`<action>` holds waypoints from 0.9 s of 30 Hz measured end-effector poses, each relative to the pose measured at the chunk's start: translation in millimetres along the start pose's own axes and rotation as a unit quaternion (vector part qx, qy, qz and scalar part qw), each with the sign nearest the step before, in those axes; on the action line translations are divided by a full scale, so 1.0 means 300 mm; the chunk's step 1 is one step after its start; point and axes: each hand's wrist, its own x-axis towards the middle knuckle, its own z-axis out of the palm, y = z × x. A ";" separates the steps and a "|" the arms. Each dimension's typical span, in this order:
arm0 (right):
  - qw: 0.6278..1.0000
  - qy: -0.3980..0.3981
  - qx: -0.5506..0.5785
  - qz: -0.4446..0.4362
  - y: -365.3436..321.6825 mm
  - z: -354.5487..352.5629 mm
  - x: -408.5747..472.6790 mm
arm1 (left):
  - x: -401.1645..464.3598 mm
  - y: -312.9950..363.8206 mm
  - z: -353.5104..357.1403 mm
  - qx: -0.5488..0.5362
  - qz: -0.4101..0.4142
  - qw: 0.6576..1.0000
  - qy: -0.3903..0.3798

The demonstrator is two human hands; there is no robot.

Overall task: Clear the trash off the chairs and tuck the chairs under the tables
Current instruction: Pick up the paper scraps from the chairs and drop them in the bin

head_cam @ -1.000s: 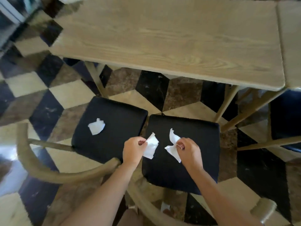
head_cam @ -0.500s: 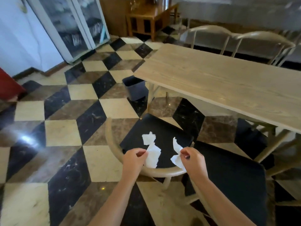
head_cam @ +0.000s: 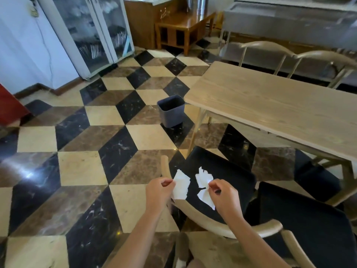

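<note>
View swung left; bin (head_cam: pixel 171 110) nearer. Left hand (head_cam: pixel 158 194), right hand (head_cam: pixel 224 196) each pinch one paper scrap.

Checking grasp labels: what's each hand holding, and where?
Left hand pinches a white paper scrap at its left edge; right hand pinches a crumpled paper scrap mid-right.

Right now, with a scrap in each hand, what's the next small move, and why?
Probably step toward the grey bin and drop both scraps in. Left hand and right hand each pinch a paper piece; the bin stands open ahead.
</note>
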 end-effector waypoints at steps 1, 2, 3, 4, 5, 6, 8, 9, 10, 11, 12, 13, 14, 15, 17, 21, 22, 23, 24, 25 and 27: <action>1.000 0.007 0.002 -0.001 -0.013 0.023 0.040 | 0.047 0.004 -0.006 0.000 0.004 1.000 -0.003; 1.000 0.016 0.012 -0.002 -0.025 0.048 0.084 | 0.096 0.010 -0.013 0.002 0.012 1.000 -0.006; 0.999 0.025 0.025 -0.003 -0.038 0.075 0.134 | 0.152 0.018 -0.022 0.004 0.022 1.000 -0.006; 0.999 0.026 0.034 -0.001 -0.054 0.103 0.186 | 0.210 0.026 -0.033 0.006 0.027 1.000 -0.005; 0.999 0.021 0.038 0.003 -0.072 0.130 0.239 | 0.267 0.034 -0.047 0.009 0.027 1.000 -0.004; 0.999 0.016 0.041 0.010 -0.091 0.157 0.291 | 0.323 0.041 -0.063 0.014 0.025 1.000 -0.005; 0.998 0.008 0.057 0.029 -0.138 0.208 0.380 | 0.425 0.052 -0.101 0.035 0.027 0.999 -0.008; 0.998 0.006 0.065 0.026 -0.167 0.225 0.413 | 0.466 0.057 -0.117 0.044 0.031 0.999 -0.005; 0.997 0.005 0.071 0.019 -0.201 0.242 0.455 | 0.515 0.067 -0.132 0.050 0.031 0.998 -0.001; 0.997 0.008 0.080 0.012 -0.239 0.260 0.504 | 0.570 0.081 -0.142 0.056 0.029 0.998 0.001; 0.996 0.014 0.093 0.002 -0.276 0.273 0.542 | 0.610 0.096 -0.148 0.062 0.027 0.998 -0.001; 0.994 0.020 0.105 -0.013 -0.313 0.285 0.574 | 0.647 0.109 -0.150 0.064 0.025 0.998 -0.006; 0.993 0.023 0.111 -0.030 -0.346 0.298 0.602 | 0.680 0.120 -0.150 0.058 0.022 0.998 -0.013; 0.992 0.026 0.115 -0.046 -0.373 0.311 0.625 | 0.709 0.130 -0.145 0.045 0.016 0.999 -0.022; 0.991 0.029 0.107 -0.070 -0.412 0.338 0.662 | 0.755 0.148 -0.133 0.017 -0.001 0.999 -0.042; 0.995 0.058 0.039 -0.075 -0.454 0.395 0.723 | 0.842 0.167 -0.137 -0.119 -0.088 0.983 -0.112; 0.994 0.074 0.028 -0.074 -0.461 0.406 0.731 | 0.861 0.167 -0.142 -0.183 -0.129 0.965 -0.139; 0.993 0.085 0.022 -0.075 -0.467 0.417 0.738 | 0.875 0.173 -0.153 -0.236 -0.161 0.944 -0.168; 0.993 0.085 0.023 -0.076 -0.473 0.428 0.744 | 0.890 0.179 -0.163 -0.265 -0.177 0.928 -0.191; 0.994 0.077 0.024 -0.078 -0.477 0.439 0.751 | 0.906 0.180 -0.172 -0.265 -0.177 0.924 -0.212; 0.994 0.071 0.022 -0.083 -0.478 0.463 0.763 | 0.938 0.168 -0.180 -0.232 -0.152 0.930 -0.239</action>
